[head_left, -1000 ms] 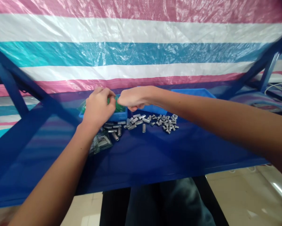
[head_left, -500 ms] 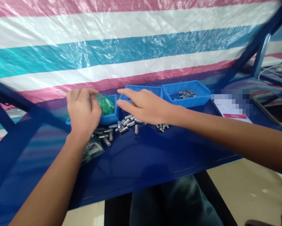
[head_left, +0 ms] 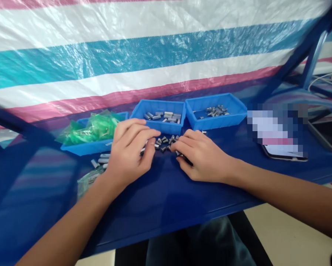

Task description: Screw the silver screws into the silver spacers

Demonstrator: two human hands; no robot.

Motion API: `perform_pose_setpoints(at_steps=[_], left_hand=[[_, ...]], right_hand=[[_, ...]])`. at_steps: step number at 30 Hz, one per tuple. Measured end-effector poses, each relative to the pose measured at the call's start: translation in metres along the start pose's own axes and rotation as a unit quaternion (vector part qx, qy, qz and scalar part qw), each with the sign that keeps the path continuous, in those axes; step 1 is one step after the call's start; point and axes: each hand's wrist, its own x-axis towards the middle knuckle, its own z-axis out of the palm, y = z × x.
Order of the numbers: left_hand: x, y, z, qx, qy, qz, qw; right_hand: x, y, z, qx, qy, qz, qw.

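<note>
Both hands rest on a blue table (head_left: 166, 192), over a scatter of small grey metal pieces (head_left: 166, 140). My left hand (head_left: 129, 151) lies over the left part of the scatter with its fingers stretched out and slightly apart. My right hand (head_left: 201, 155) is to the right of it, its fingers curled together and its fingertips down among the pieces. A small dark piece (head_left: 185, 159) shows between its thumb and fingers. More loose pieces (head_left: 101, 161) lie left of my left wrist.
Three blue trays stand behind the hands: the left tray (head_left: 85, 148) holds green plastic bags (head_left: 95, 127), the middle tray (head_left: 161, 127) and right tray (head_left: 218, 122) hold grey pieces. A phone (head_left: 284, 155) lies at the right. A striped tarp hangs behind.
My left hand left the green bags and came down right onto the loose pieces. My right hand drew back and curled onto the scatter. The view shifted left, and the trays now show fully.
</note>
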Motion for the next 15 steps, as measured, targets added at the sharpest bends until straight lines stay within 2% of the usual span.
perform_pose_setpoints(at_steps=[3, 8, 12, 15], left_hand=[[-0.002, -0.004, 0.000, 0.006, -0.018, -0.014, 1.000], [0.000, -0.009, -0.005, 0.024, 0.005, -0.029, 0.999], [-0.003, -0.009, -0.003, 0.013, -0.024, -0.035, 0.999], [-0.004, -0.008, -0.001, 0.003, -0.035, -0.033, 0.999]], right_hand=[[0.000, 0.000, 0.004, -0.015, -0.003, 0.006, 1.000], [0.006, 0.000, 0.010, -0.009, 0.002, 0.025, 1.000], [0.011, 0.000, 0.015, 0.015, -0.004, 0.031, 0.999], [0.008, 0.002, 0.017, 0.036, 0.018, 0.020, 0.999]])
